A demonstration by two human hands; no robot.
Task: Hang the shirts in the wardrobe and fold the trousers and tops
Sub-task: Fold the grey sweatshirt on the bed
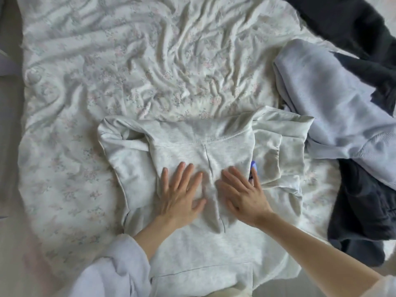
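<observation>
Hoodie in pale grey lies spread on the bed in the lower middle of the frame, its hood folded down over the body and its sleeves bunched at either side – a front pocket seam shows near the bottom edge. Both hands press flat on the middle of it, side by side: the left hand with fingers straight and slightly spread, the right hand likewise flat, neither gripping the cloth. A small purple-blue item peeks out just beyond the right hand's fingertips; what it is cannot be told. At the right of the frame a lavender-grey garment lies heaped, with dark clothes below it and more dark fabric in the upper right corner. The bedsheet is white with a faint floral print, heavily wrinkled – most of all across the upper middle.
</observation>
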